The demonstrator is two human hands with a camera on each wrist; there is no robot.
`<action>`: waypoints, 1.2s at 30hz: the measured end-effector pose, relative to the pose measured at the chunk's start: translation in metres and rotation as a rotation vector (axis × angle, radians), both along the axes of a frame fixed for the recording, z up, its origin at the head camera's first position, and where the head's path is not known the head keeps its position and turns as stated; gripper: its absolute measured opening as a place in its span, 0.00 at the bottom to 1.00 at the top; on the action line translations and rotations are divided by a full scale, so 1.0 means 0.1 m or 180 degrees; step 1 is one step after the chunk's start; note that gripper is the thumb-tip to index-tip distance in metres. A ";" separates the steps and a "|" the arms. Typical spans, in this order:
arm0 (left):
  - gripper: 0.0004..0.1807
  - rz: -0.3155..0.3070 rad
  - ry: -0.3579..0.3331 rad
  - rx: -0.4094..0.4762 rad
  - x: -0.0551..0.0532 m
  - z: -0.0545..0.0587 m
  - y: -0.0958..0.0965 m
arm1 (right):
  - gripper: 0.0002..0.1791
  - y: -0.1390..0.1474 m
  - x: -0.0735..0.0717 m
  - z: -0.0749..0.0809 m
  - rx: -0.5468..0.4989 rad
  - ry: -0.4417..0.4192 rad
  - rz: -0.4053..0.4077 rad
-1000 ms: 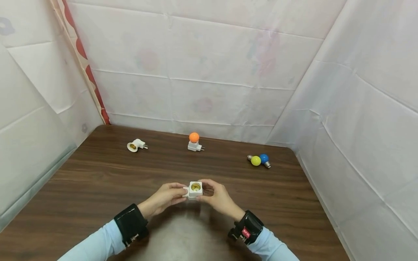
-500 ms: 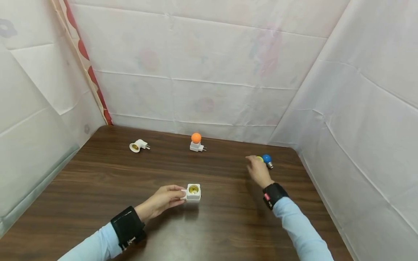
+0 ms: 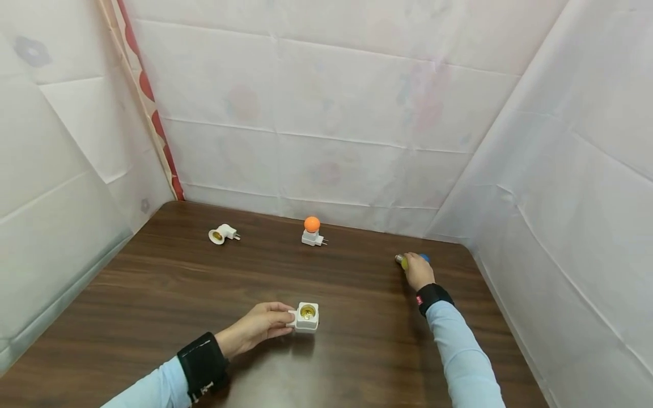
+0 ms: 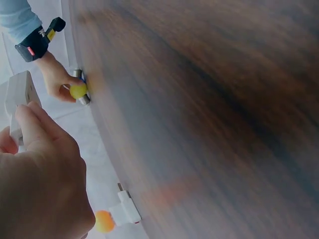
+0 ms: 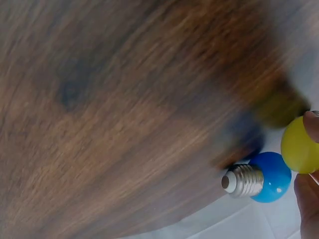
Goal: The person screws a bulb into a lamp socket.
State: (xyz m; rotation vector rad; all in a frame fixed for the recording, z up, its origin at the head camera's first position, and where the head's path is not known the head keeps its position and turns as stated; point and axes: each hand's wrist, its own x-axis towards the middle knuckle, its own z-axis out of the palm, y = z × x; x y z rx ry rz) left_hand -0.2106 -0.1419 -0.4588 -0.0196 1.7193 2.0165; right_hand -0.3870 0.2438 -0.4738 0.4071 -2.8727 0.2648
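Observation:
My left hand [image 3: 262, 326] pinches the side tab of a white square bulb socket [image 3: 307, 326], its brass-lined opening facing up over the table. At the back right, my right hand [image 3: 420, 271] has thumb and fingers around a yellow light bulb [image 5: 299, 147]. The bulb's metal screw base [image 3: 399, 258] pokes out to the left of the fingers in the head view. A blue light bulb [image 5: 271, 177] lies right beside the yellow one, its threaded base showing in the right wrist view. In the head view the right hand mostly hides both bulbs.
An orange bulb [image 3: 312, 224] stands in a white plug-in socket [image 3: 309, 238] at the back middle. Another white plug-in socket [image 3: 224, 233], with a round flared mouth, lies at the back left. White sheets [image 3: 326, 102] enclose the dark wooden table [image 3: 245, 277].
My right hand has left the white socket, reached to the back right and closed its fingers on the yellow bulb. My left hand still holds the socket at nearly the same place.

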 end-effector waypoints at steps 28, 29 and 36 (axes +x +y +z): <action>0.25 0.0043 -0.0061 0.0072 -0.01 0.02 0.06 | 0.29 -0.31 0.32 0.30 -0.1600 -0.0622 0.0388; 0.25 0.0044 -0.0068 0.0072 -0.01 0.02 0.06 | 0.30 -0.35 0.39 0.36 -0.1741 -0.0715 0.0422; 0.26 0.0073 -0.0064 0.0080 -0.02 -0.01 0.08 | 0.27 -0.55 0.82 0.70 -0.2378 -0.1070 0.0731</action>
